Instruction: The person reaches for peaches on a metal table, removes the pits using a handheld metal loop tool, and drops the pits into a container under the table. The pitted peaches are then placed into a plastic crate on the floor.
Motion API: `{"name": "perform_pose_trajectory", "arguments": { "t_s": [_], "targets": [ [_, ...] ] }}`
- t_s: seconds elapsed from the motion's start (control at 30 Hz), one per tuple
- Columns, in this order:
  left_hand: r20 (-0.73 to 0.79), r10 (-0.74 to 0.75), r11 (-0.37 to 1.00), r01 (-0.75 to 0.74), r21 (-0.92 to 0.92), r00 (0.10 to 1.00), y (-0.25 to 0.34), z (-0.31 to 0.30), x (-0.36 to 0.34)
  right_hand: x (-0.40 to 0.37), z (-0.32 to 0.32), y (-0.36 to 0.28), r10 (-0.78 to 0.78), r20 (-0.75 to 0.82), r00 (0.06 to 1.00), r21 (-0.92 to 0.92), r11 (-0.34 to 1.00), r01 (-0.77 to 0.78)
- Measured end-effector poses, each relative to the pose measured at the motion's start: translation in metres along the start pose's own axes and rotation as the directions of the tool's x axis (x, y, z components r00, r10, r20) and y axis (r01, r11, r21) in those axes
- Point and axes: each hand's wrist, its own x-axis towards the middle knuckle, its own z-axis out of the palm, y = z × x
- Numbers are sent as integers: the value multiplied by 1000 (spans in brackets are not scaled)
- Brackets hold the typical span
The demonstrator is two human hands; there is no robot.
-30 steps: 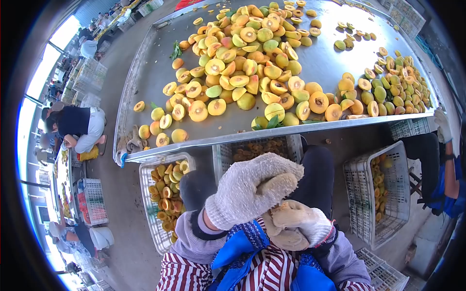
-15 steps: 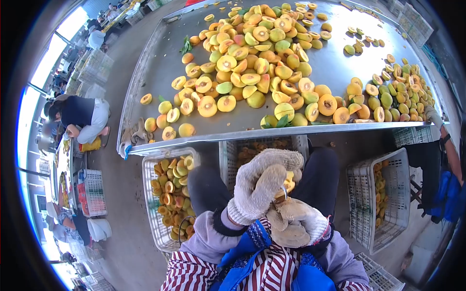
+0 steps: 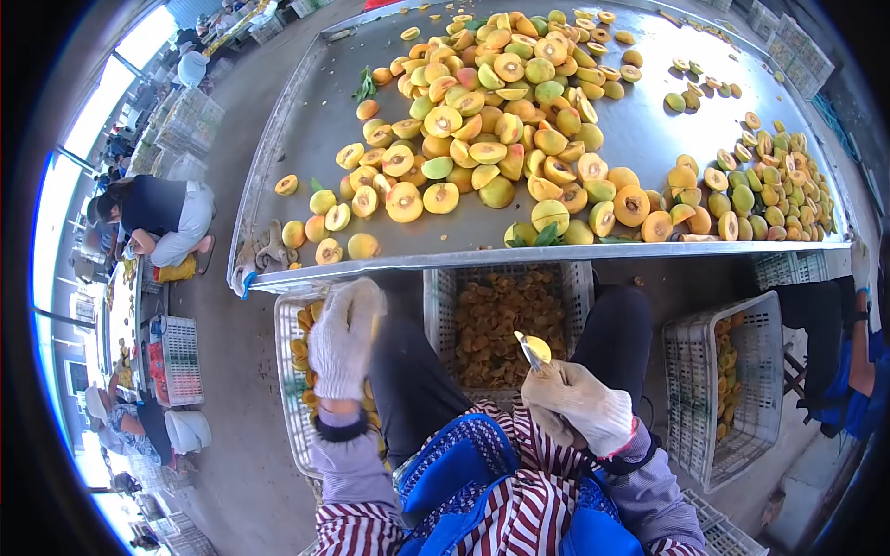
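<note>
My right hand (image 3: 579, 403), in a knitted white glove, is closed around a small knife (image 3: 532, 354) with a short metal blade. Against the blade sits a yellow piece of peach (image 3: 538, 347). My left hand (image 3: 343, 341), gloved too, is over the left crate (image 3: 286, 380), its fingers bent downward and blurred; I cannot tell whether it holds anything. Peach halves (image 3: 311, 403) fill that crate beneath it. Between my knees a grey crate (image 3: 445, 324) contains brownish scraps (image 3: 510, 320).
A metal table (image 3: 389, 243) in front bears a large heap of halved peaches (image 3: 482, 125) and another pile (image 3: 779, 185) at the right. A crate with peaches (image 3: 768, 371) stands right of my leg. A co-worker's arm (image 3: 862, 343) shows at far right; a bent-over person (image 3: 153, 218) is at left.
My hands have parted: the left has swung from my lap to over the left crate. My right hand stays near my lap, the knife now showing with the peach piece.
</note>
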Motion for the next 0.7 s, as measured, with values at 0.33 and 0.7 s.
{"name": "perform_pose_trajectory", "arguments": {
  "t_s": [0.33, 0.7],
  "targets": [
    [303, 652, 751, -535, -387, 695, 80, 29, 4, 9, 25, -11, 39, -186, 982, -245, 966, -85],
    [548, 273, 852, 66, -520, 790, 68, 36, -12, 23, 7, 7, -517, -222, 827, -860, 504, 85]
  ]
}}
